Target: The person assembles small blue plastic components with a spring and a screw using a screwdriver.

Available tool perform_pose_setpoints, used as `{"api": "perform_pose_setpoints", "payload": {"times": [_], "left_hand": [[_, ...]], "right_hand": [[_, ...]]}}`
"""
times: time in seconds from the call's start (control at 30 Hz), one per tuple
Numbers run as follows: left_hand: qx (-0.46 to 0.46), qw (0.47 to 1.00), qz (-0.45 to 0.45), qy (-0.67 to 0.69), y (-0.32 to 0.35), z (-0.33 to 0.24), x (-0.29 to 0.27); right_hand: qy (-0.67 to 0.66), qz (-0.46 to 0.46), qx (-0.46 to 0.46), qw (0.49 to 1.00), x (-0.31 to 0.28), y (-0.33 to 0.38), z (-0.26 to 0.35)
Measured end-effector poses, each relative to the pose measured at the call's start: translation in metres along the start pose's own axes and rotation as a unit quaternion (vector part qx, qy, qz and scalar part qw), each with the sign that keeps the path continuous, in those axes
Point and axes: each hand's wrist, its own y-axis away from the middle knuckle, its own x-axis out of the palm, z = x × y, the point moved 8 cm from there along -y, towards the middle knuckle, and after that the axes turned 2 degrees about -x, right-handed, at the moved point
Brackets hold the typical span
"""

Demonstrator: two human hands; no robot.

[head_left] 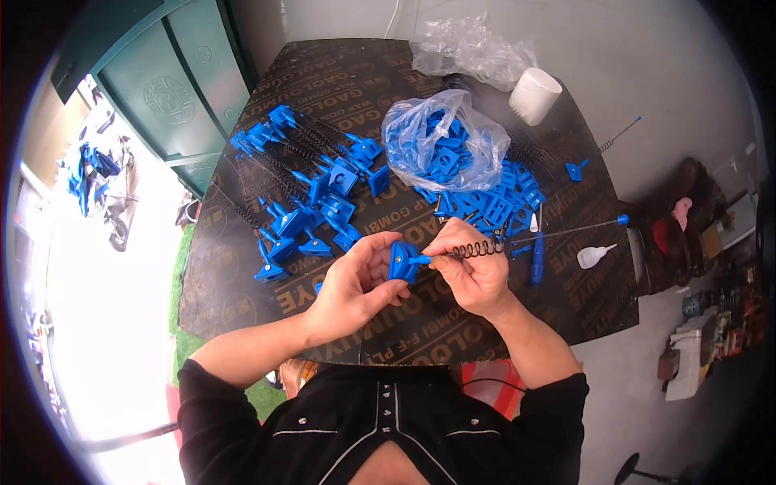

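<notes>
My left hand (349, 281) has its fingers wrapped round a blue plastic base (400, 263) with a short stem pointing right. With thumb and fingers, my right hand (477, 283) pinches at the stem, where a black coil spring (478, 250) begins. The spring runs across my right fingers. Beyond it a thin rod (570, 230) stretches right to a blue knob (622, 219); the two look joined. Both hands are above the near middle of the dark table (388, 323). My fingers hide part of the joint between stem and spring.
Several blue bases with springs (331, 190) lie at left. Right of them are a clear bag of blue parts (449, 153) and loose blue pieces (493, 202). A blue screwdriver (537, 263), white squeeze bottle (592, 256) and white cup (535, 97) are on the right.
</notes>
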Motion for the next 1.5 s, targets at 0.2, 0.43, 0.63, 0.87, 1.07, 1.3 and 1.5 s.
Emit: {"api": "perform_pose_setpoints", "payload": {"times": [0.2, 0.43, 0.63, 0.87, 1.07, 1.3, 1.5], "left_hand": [[-0.062, 0.994, 0.054, 0.073, 0.0, 0.009, 0.005], [-0.104, 0.986, 0.05, 0.123, 0.0, 0.015, 0.003], [-0.129, 0.98, 0.04, 0.146, 0.001, 0.02, -0.001], [-0.187, 0.97, 0.021, 0.156, 0.001, 0.017, 0.001], [-0.207, 0.962, 0.02, 0.179, 0.001, 0.02, 0.0], [-0.208, 0.959, 0.022, 0.191, 0.0, 0.019, 0.001], [-0.207, 0.96, 0.022, 0.189, 0.0, 0.021, 0.0]], "right_hand": [[-0.018, -0.003, 0.027, 0.999, 0.001, 0.003, -0.004], [-0.061, -0.014, 0.138, 0.989, 0.003, 0.01, -0.019], [-0.094, -0.016, 0.193, 0.977, 0.005, 0.012, -0.024], [-0.134, -0.007, 0.231, 0.964, 0.007, 0.014, -0.031], [-0.126, -0.01, 0.237, 0.963, 0.007, 0.014, -0.032], [-0.125, -0.011, 0.244, 0.962, 0.006, 0.014, -0.036], [-0.141, -0.012, 0.254, 0.957, 0.008, 0.016, -0.038]]}}
